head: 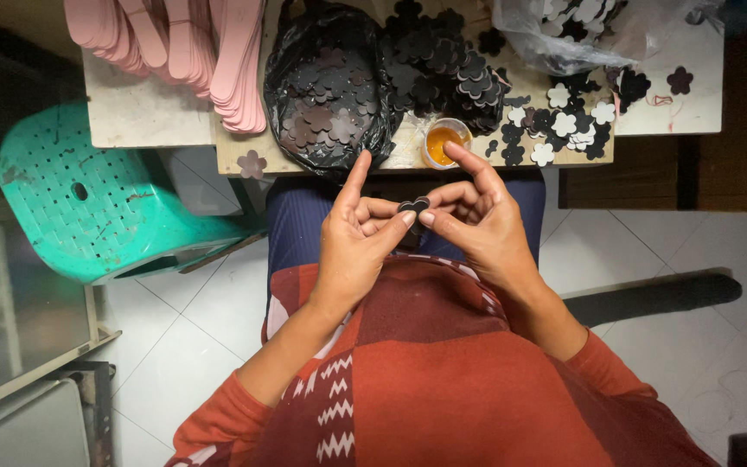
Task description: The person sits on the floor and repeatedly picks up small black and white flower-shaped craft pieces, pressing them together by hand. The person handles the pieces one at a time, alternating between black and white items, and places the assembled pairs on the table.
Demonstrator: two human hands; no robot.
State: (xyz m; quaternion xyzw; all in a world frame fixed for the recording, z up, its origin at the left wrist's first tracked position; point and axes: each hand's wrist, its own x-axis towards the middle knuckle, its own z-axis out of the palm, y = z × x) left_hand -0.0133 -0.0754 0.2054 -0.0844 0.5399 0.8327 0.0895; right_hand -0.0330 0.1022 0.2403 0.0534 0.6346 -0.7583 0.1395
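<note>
The small dark flower cutout [413, 206] pinched between the left hand [358, 238] and right hand [477, 223] looks like matt foam. The black bag [326, 82] is thin, glossy, crinkled plastic; the clear bag [546, 39] is shiny film. The pink strips [209, 47] look smooth and matt. The green stool [97, 199] is scuffed perforated plastic. The table [131, 112] is worn, stained board, and the floor tiles [192, 337] are glossy.

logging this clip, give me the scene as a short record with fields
left hand: left hand pinches black flower cutout, index finger raised
right hand: right hand pinches the same cutout
glue cup: small cup of orange liquid on board edge
black bag: black bag full of dark cutouts
pink strips: pink strips stacked far left
stool: green plastic stool on its side
</note>
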